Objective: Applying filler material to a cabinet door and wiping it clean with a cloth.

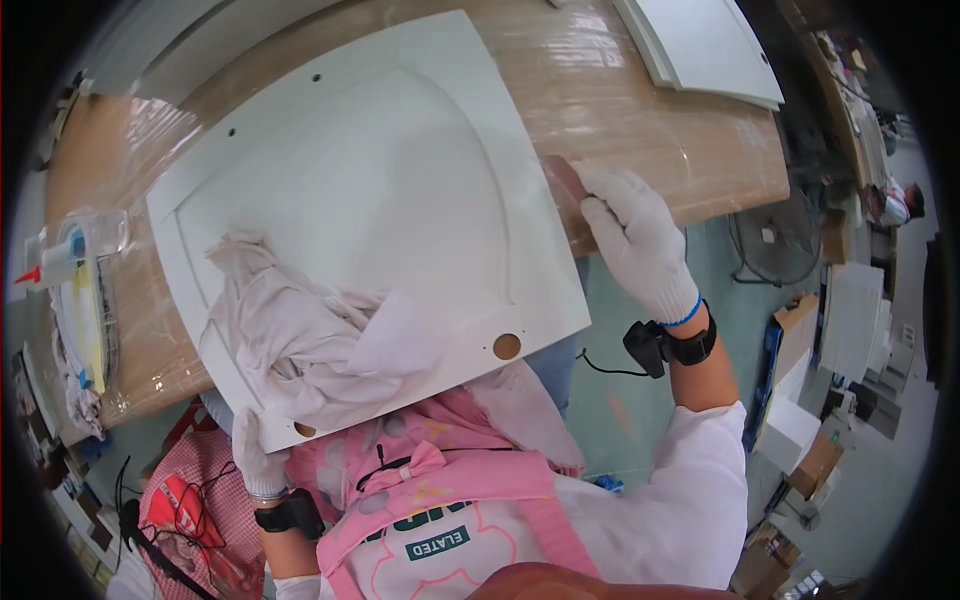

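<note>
A large white panel [400, 200] with a curved raised line, two small dark holes and round cut-outs lies tilted on the table and juts over its near edge. My left hand [260, 458], in a white glove, grips the panel's near left corner; part of its fingers is hidden. At the panel's right edge, my gloved right hand [640, 240] is closed on a small reddish-brown sheet [566, 180] that looks like sandpaper. A crumpled off-white cloth [300, 335] rests on the near left part of the panel.
Brown wrapping under clear film covers the table [700, 165]. More white panels [700, 50] are stacked at the far right. A clear plastic container [85, 250] stands at the left. A floor fan [770, 235] and cartons [790, 400] are to the right; a checked bag [195, 490] is near left.
</note>
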The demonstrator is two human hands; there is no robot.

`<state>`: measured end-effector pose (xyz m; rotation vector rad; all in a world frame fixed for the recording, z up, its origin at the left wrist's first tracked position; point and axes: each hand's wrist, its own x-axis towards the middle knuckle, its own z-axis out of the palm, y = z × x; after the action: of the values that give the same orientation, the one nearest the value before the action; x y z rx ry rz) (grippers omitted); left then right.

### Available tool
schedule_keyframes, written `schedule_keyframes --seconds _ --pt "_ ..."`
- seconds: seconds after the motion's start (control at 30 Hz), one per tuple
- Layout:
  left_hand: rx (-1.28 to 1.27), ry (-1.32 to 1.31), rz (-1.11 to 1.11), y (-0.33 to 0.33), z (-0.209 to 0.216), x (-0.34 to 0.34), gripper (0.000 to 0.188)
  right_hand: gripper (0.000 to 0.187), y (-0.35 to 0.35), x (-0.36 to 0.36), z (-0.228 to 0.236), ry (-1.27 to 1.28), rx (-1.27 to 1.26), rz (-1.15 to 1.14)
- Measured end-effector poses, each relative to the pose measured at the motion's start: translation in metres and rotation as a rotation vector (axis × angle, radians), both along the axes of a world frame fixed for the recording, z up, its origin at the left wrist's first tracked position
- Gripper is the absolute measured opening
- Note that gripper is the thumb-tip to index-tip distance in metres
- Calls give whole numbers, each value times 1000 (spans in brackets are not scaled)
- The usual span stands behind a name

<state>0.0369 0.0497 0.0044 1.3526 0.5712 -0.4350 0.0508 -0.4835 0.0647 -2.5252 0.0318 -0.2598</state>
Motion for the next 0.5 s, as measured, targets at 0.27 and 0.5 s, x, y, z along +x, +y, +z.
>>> schedule_keyframes --seconds 0.27,0.5 --pt "-210 -112 126 -4 -19 15 32 33 -47 65 0 82 -75 -192" --pt "-385 -157 1 -7 -22 16 41 45 74 44 78 -13 -182 159"
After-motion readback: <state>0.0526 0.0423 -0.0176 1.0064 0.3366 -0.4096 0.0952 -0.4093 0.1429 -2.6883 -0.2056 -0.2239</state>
